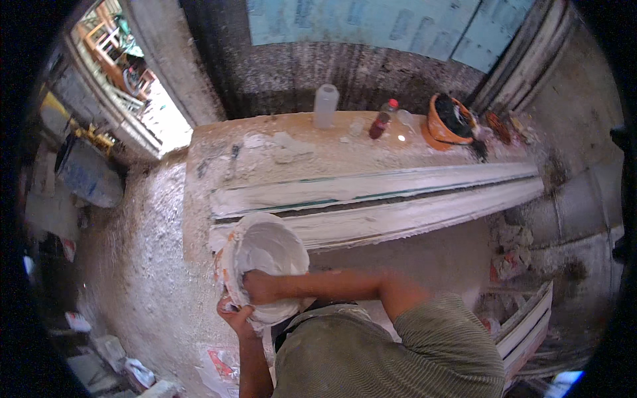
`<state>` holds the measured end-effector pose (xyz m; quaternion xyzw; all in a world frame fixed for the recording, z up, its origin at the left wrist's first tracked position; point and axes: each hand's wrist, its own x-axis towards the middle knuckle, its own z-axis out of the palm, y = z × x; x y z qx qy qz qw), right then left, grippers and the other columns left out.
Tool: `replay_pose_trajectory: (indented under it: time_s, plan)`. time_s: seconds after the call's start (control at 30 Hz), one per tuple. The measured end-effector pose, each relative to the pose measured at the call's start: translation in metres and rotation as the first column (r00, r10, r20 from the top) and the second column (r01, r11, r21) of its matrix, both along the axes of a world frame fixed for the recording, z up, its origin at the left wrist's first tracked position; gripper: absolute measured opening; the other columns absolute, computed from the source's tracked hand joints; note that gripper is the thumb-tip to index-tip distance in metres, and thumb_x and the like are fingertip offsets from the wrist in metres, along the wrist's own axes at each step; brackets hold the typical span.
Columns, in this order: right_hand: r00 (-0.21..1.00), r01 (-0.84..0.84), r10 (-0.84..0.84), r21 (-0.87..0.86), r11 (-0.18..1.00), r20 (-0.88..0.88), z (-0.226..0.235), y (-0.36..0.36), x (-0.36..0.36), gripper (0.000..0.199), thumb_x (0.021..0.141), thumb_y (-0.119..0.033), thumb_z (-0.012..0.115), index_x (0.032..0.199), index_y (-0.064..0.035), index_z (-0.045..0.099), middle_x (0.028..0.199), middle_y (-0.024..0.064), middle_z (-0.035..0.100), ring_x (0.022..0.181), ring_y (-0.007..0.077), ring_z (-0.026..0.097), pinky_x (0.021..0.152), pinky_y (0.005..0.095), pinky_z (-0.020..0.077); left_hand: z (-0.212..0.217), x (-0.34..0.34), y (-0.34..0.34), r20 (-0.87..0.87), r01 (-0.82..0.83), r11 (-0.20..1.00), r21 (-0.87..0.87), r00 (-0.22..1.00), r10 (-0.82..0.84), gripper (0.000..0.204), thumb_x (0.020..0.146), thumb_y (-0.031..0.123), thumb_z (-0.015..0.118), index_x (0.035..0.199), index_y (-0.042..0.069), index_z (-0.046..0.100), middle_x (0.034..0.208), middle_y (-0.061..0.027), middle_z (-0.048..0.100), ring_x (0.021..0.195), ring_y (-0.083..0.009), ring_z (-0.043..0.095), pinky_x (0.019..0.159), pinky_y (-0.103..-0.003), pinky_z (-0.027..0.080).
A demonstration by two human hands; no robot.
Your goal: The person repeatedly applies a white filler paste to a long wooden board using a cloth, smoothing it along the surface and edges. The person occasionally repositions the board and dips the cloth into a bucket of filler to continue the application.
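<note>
Right now the white bowl (pixel 265 262) sits low in front of my chest, just off the near edge of the surface (pixel 219 149), its inside coated with thick white plaster. My right hand (pixel 260 286) is plunged into the bowl near its lower rim, fingers buried in the wet paste, so I cannot tell whether that grip is closed or loose. My left hand (pixel 236 316) comes up from below and its grip is clamped on the bowl's near rim, thumb over the edge, holding it tilted toward me.

Just beyond the bowl two long white moulding strips (pixel 398 199) lie side by side along the surface, stretching away to my right, both smeared with plaster. Farther back, near the wall, a translucent plastic bottle (pixel 326 105) stands upright. To its right stands a small dark bottle with a red cap (pixel 381 121), and further right an orange bucket (pixel 446 123) with dark contents sits tilted near the corner. The surface itself is dusted and splashed white.

On my left the floor (pixel 133 265) is rough and pale, with a grey drum (pixel 86 176) near the bright doorway (pixel 133 86) and scraps of packaging lying by my feet
</note>
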<state>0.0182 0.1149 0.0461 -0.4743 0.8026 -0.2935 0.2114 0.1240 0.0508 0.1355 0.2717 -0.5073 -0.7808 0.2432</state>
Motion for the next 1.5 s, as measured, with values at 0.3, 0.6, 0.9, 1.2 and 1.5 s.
replay_pose_trajectory:
  time_s: [0.3,0.6,0.9,1.2,1.5]
  plan:
    - [0.826,-0.160,0.141,0.013,0.987,-0.546,-0.042,0.134,-0.057,0.023,0.071,-0.017,0.066,0.091,-0.0078,0.073,0.090,0.0152,0.070,0.084,0.0334,0.067,0.073,0.0449,0.0507,0.004,-0.015,0.063,0.023,0.169,0.984,-0.062,0.985,-0.168,0.063,0.051,0.002,0.063,0.113,0.005,0.049,0.114,-0.0152,0.059,0.100,-0.0288,0.059,0.091,-0.043,0.051]
    - [0.870,0.464,-0.381,-0.257,0.848,0.313,-0.021,0.175,0.031,0.023,0.077,-0.019,0.064,0.096,-0.0063,0.069,0.093,0.0155,0.066,0.083,0.0327,0.065,0.069,0.0434,0.0519,-0.005,-0.015,0.150,0.087,0.162,0.986,-0.048,0.984,-0.157,0.054,0.053,0.003,0.061,0.106,0.004,0.051,0.106,-0.0111,0.056,0.095,-0.0253,0.057,0.091,-0.041,0.049]
    - [0.906,0.210,-0.299,-0.295,0.932,-0.300,0.080,0.241,-0.033,0.019,0.081,-0.021,0.062,0.094,-0.0078,0.065,0.089,0.0124,0.061,0.079,0.0295,0.062,0.065,0.0411,0.0525,-0.021,0.018,0.183,-0.058,-0.096,0.988,0.122,0.993,0.104,0.012,0.066,0.009,0.057,0.077,0.004,0.057,0.119,-0.0115,0.053,0.111,-0.0299,0.056,0.098,-0.047,0.047]
    - [0.870,0.395,-0.278,-0.237,0.888,0.407,-0.012,0.360,-0.068,0.060,0.099,-0.052,0.025,0.136,-0.0132,0.054,0.141,0.0112,0.055,0.130,0.0336,0.051,0.112,0.0491,0.0373,-0.091,0.112,0.218,0.019,-0.128,0.497,-0.858,0.960,0.280,0.019,0.082,0.022,0.056,0.091,0.005,0.059,0.101,-0.0100,0.060,0.099,-0.0257,0.056,0.103,-0.046,0.041]
    - [0.337,0.927,-0.424,-0.217,0.308,0.840,-0.135,0.683,-0.064,0.020,0.091,-0.020,0.051,0.093,-0.0064,0.065,0.090,0.0124,0.066,0.086,0.0283,0.065,0.078,0.0431,0.0534,-0.180,0.233,0.336,0.028,-0.197,0.631,-0.750,0.945,0.327,0.072,0.074,0.057,0.069,0.118,0.003,0.049,0.113,-0.0150,0.050,0.101,-0.0305,0.050,0.080,-0.043,0.046]
